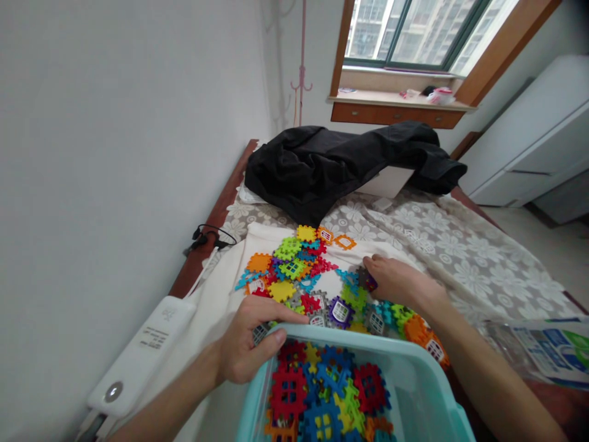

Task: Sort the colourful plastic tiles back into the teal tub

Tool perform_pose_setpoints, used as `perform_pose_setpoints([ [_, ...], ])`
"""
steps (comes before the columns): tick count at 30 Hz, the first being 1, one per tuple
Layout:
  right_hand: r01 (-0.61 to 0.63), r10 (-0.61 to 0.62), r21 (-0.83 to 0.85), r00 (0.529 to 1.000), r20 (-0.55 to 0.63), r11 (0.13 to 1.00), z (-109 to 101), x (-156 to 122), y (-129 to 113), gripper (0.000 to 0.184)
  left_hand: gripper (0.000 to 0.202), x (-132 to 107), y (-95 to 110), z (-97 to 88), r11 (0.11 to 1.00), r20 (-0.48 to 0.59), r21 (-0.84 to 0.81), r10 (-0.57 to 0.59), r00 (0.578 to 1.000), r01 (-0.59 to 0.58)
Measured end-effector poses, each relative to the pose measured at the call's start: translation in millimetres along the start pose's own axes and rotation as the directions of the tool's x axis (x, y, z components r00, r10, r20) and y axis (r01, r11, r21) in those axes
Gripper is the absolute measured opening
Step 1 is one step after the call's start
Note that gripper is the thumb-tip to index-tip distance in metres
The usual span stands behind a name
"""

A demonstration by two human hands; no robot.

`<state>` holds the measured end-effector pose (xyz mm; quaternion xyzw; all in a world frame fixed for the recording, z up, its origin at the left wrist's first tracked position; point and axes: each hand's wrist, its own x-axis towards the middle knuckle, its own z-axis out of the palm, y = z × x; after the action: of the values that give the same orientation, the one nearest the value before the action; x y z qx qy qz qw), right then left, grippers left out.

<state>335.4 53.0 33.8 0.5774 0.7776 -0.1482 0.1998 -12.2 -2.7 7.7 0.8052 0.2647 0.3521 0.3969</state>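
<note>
Notched plastic tiles [294,270]: right hand [396,281] fingers pinch one; left hand [246,345] fingers clasp smooth tub [407,368].

A plain white wall [115,123] fills nine o'clock. At one o'clock, a wood-framed window [414,31] lets daylight fall on its sill [396,98]. A pink coat stand [302,73] occupies the corner at twelve. The bed [460,245], under a floral lace cover, carries a black garment [331,166]. White cabinets [529,141], perhaps a wardrobe, stand at two o'clock on pale floor [561,252].
</note>
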Motion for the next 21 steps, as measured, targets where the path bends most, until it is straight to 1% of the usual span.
perform_pose_setpoints([
  [3,0.04,-0.039,0.021,0.999,-0.023,0.999,-5.8,0.5,-1.4,0.027,0.036,-0.1,-0.4,-0.1,1.0,0.003,0.003,-0.003,1.0,0.003],
  [5,0.076,-0.073,0.066,0.996,-0.046,0.995,-14.6,-1.3,-0.9,0.017,0.036,0.1,-0.3,-0.1,1.0,0.001,0.002,0.003,1.0,-0.003],
  [7,0.109,-0.098,0.12,0.991,-0.095,0.987,-25.6,-6.1,-0.5,0.014,0.035,0.4,-0.1,-0.1,1.0,-0.002,-0.001,0.006,1.0,-0.006],
  [10,0.196,-0.15,0.186,0.96,-0.235,0.963,-42.2,-20.8,-3.1,0.023,0.035,0.8,0.4,-0.3,1.0,-0.008,0.0,0.013,1.0,-0.013],
  [12,0.271,-0.188,0.215,0.921,-0.342,0.938,-50.7,-34.3,-8.5,0.027,0.035,1.0,0.8,-0.5,1.0,-0.005,-0.007,0.015,1.0,-0.015],
  [14,0.335,-0.22,0.235,0.886,-0.408,0.913,-55.5,-49.0,-16.5,0.027,0.036,1.3,1.3,-0.6,1.0,0.005,-0.016,0.006,1.0,-0.006],
  [18,0.437,-0.308,0.249,0.852,-0.424,0.864,-55.5,-79.4,-37.9,0.032,0.035,3.0,2.0,-1.0,1.0,0.001,-0.011,0.011,1.0,-0.011],
  [21,0.527,-0.394,0.276,0.819,-0.418,0.804,-52.9,-103.8,-55.2,0.04,0.036,3.8,3.1,-1.7,1.0,0.009,-0.008,0.016,1.0,-0.015],
])
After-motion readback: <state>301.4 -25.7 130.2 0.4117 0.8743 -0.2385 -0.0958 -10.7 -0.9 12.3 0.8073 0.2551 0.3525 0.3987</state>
